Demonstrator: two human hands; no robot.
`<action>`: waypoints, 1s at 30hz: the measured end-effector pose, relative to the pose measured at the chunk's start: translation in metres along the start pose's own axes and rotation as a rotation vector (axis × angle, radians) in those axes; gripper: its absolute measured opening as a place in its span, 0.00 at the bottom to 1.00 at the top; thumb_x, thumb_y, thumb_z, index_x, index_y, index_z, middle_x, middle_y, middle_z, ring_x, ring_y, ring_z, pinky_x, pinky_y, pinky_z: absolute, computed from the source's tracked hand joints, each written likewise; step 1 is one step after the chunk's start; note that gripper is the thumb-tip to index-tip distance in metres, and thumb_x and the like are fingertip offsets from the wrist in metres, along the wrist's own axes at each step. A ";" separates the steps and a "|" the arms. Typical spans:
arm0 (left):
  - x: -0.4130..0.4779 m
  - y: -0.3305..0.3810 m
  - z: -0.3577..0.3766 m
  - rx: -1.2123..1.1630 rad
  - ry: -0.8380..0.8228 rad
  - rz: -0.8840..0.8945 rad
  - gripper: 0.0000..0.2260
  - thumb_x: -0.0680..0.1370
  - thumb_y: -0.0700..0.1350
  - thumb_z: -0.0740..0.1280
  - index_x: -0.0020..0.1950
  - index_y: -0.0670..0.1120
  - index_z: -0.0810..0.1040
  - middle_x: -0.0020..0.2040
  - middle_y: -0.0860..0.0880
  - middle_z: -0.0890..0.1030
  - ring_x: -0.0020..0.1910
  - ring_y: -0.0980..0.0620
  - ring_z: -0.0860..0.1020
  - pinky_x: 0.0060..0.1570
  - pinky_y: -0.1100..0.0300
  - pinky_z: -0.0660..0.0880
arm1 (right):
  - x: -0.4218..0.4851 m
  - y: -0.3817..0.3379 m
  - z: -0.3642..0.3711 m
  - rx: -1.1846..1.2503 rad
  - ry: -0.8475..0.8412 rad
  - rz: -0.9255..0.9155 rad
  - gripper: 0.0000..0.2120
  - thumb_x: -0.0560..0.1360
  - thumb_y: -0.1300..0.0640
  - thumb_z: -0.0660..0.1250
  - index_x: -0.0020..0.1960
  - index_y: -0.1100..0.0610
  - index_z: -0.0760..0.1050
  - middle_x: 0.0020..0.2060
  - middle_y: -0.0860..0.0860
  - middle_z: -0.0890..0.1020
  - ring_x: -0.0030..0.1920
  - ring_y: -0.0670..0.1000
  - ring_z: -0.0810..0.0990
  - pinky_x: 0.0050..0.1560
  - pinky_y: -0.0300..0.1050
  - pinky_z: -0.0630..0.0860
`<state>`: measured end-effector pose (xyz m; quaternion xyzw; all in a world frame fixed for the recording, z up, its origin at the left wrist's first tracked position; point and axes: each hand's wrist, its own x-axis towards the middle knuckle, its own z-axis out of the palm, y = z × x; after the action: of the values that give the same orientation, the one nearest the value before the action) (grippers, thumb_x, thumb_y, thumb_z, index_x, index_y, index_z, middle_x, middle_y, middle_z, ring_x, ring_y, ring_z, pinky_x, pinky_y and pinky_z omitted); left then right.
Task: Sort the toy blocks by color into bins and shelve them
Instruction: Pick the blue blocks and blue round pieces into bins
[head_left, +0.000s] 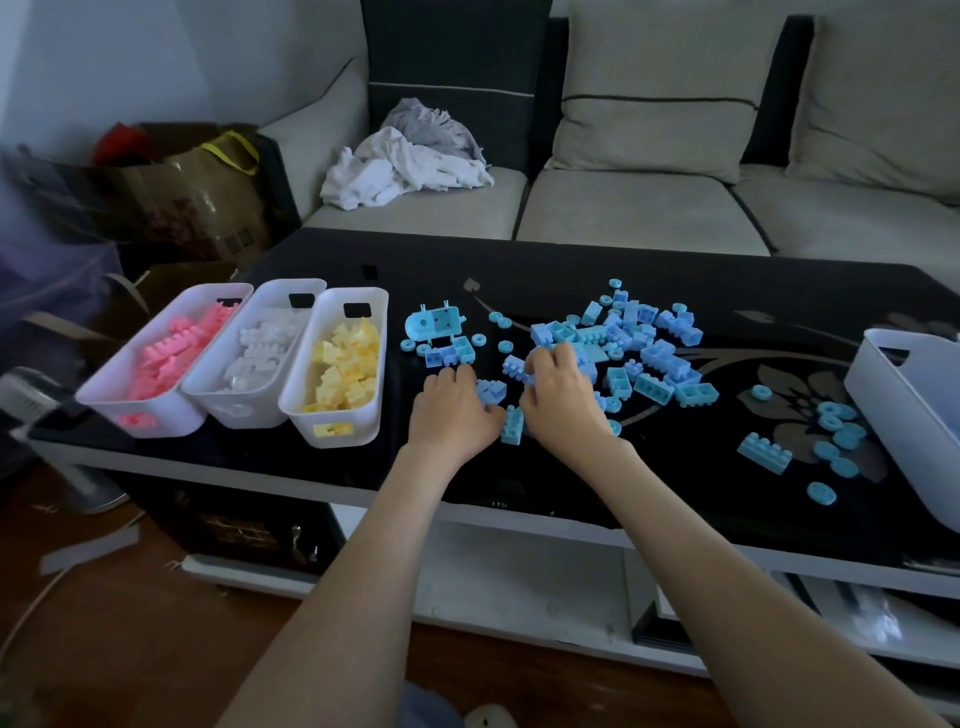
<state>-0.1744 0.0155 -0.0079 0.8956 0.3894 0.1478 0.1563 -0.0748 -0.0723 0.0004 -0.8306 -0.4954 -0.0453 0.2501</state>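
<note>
Several light-blue blocks (644, 353) lie scattered over the middle of the black table (571, 483). My left hand (452, 410) rests knuckles-up on the table with curled fingers against blue blocks (491, 391). My right hand (558, 389) curls its fingers around blue blocks at the near edge of the pile. A blue block (512, 425) lies between the two hands. Three white bins stand side by side on the left: one with pink blocks (166, 358), one with white blocks (254, 353), one with yellow blocks (345, 369). Another white bin (914, 410) sits at the right edge.
More blue rings and a long blue block (764, 453) lie near the right bin. A beige sofa (623, 208) with crumpled cloths (410, 161) runs behind the table. Bags and cardboard (171, 192) crowd the left. A lower white shelf (519, 582) sits under the tabletop.
</note>
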 end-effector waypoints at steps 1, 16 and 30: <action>0.000 0.000 0.000 -0.011 -0.004 -0.002 0.18 0.76 0.50 0.62 0.63 0.42 0.69 0.60 0.44 0.73 0.61 0.45 0.68 0.58 0.52 0.69 | 0.002 -0.003 -0.001 0.109 -0.004 0.007 0.11 0.76 0.66 0.58 0.59 0.64 0.67 0.54 0.57 0.67 0.43 0.53 0.68 0.41 0.34 0.67; 0.001 -0.017 -0.001 -0.093 0.020 0.039 0.19 0.77 0.46 0.62 0.67 0.42 0.69 0.61 0.44 0.73 0.61 0.45 0.68 0.60 0.51 0.69 | 0.041 -0.009 0.023 -0.001 -0.190 0.052 0.13 0.77 0.63 0.57 0.59 0.59 0.75 0.57 0.56 0.72 0.59 0.56 0.71 0.54 0.45 0.70; 0.011 -0.001 -0.006 -0.428 0.156 0.074 0.23 0.75 0.42 0.67 0.68 0.42 0.67 0.61 0.45 0.70 0.62 0.47 0.68 0.60 0.57 0.69 | 0.047 -0.006 -0.005 0.826 -0.254 0.381 0.07 0.77 0.55 0.60 0.54 0.55 0.72 0.42 0.50 0.75 0.37 0.49 0.72 0.36 0.41 0.69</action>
<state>-0.1702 0.0253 -0.0018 0.8414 0.3271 0.3016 0.3066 -0.0551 -0.0351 0.0220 -0.7368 -0.3372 0.3040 0.5009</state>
